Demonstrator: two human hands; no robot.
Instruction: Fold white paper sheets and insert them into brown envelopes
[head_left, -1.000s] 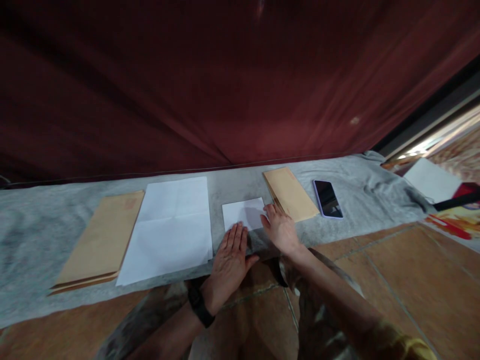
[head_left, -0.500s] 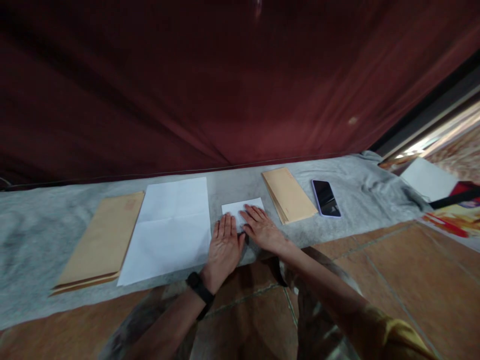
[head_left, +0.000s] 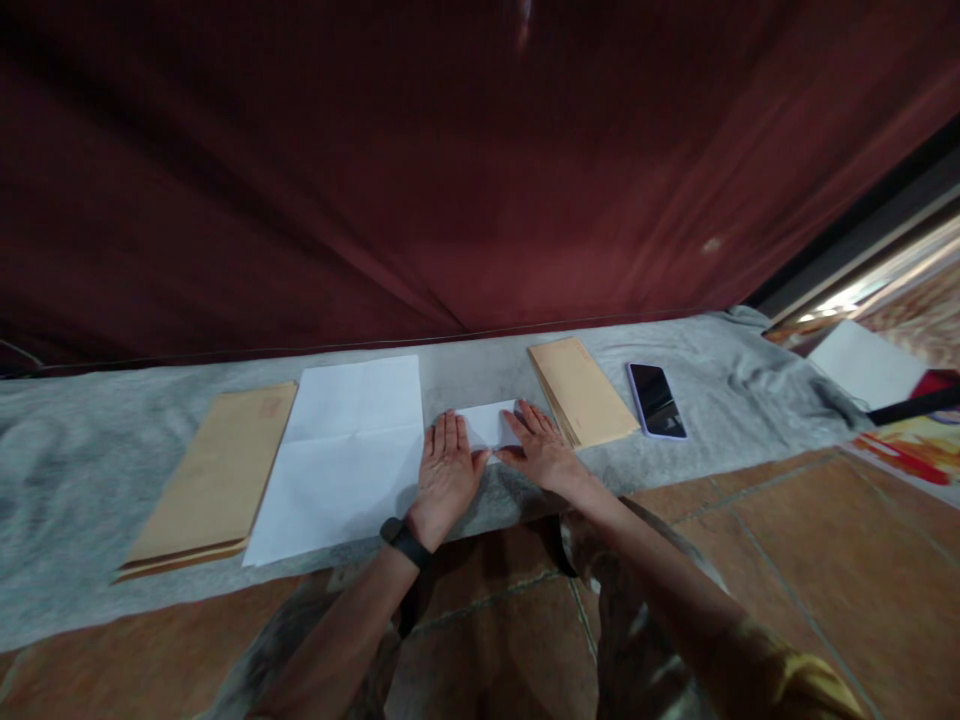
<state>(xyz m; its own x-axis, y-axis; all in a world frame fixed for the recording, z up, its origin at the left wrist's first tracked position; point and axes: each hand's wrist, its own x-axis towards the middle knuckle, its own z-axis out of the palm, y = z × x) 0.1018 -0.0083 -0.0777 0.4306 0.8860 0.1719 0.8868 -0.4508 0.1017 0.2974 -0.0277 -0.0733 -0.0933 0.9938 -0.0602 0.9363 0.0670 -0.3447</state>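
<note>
My left hand (head_left: 445, 470) lies flat with fingers stretched out on the left part of a small folded white paper (head_left: 489, 422). My right hand (head_left: 541, 448) rests flat on the paper's right part, fingers spread. Both press on it, and much of it is hidden under them. The paper lies on a grey cloth (head_left: 90, 450) spread over the floor. A black watch sits on my left wrist.
Left of my hands lie a large creased white sheet (head_left: 341, 455) and a stack of brown envelopes (head_left: 210, 480). To the right are smaller brown envelopes (head_left: 581, 390) and a phone (head_left: 656, 398). A dark red curtain (head_left: 450, 170) hangs behind. Orange floor tiles (head_left: 787, 560) lie in front.
Both hands slid forward onto the small white paper. The right hand came left from the envelope stack's edge. Less of the paper shows now than before.
</note>
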